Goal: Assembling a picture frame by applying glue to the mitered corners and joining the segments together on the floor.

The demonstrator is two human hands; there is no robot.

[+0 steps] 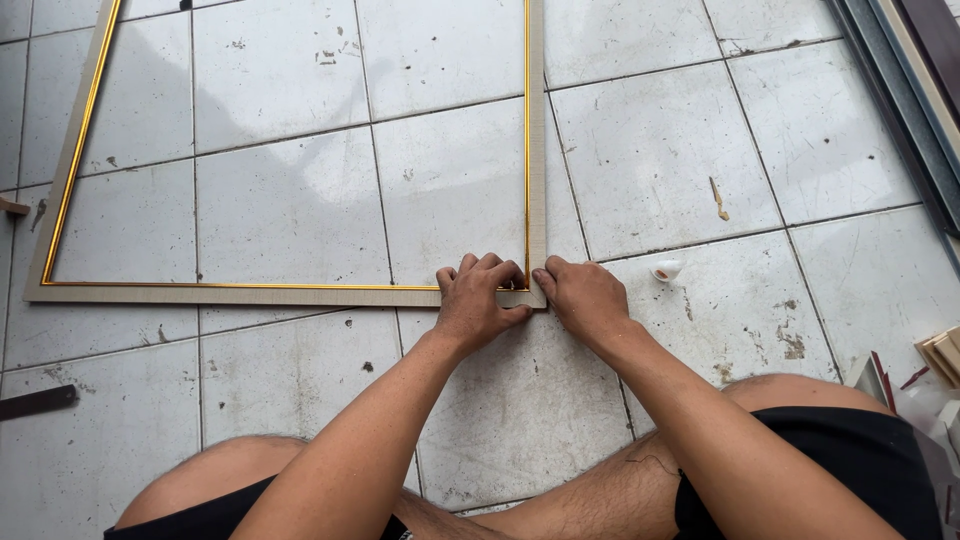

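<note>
A person sits on a tiled floor [640,150], seen from above, knees apart, both bare hands pressed on one corner of a large rectangular frame [290,293] lying flat on the tiles. The frame is pale grey-beige moulding with a thin gold strip along its inner edge; the corner being worked is the one nearest the person, roughly mid-floor, where the long near rail meets the upright right rail.

The left hand [475,300] lies on the near rail, fingers curled together over the inner edge, clamped on the moulding. The right hand [580,298] presses from the outer side, fingers close together, thumb tip at the joint.

To do this well, it seems wise to keep both rails flat on the tile and the mitre closed, pushing evenly from both sides so the gold lines meet.

Just right of the corner lies a small white cap-like object [666,269], near but not touching. Wood offcuts [942,352] sit at the floor's right edge; a metal door track [905,100] runs along the upper right. Open tile lies inside the frame and beyond it
</note>
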